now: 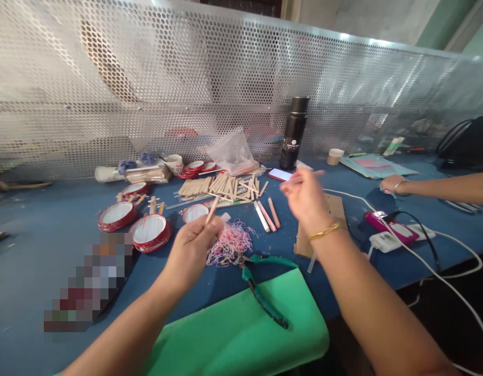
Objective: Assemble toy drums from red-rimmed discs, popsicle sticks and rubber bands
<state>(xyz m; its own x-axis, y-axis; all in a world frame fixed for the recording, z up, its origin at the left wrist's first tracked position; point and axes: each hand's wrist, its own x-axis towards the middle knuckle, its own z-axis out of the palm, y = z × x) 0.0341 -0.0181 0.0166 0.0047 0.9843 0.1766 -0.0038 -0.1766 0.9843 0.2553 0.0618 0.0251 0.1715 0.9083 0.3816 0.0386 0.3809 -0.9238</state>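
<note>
The left hand closes its fingers on a wooden stick; the right hand pinches a blurred pinkish pen. Both are above the worktop, with open room between them. A perforated metal panel bounds the rear edge; a green pad lies at the front. The black bottle reads "FASHION".

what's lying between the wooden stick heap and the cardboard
In the head view, a white pen, a pink pen and a brown pen lie there, side by side.
</note>
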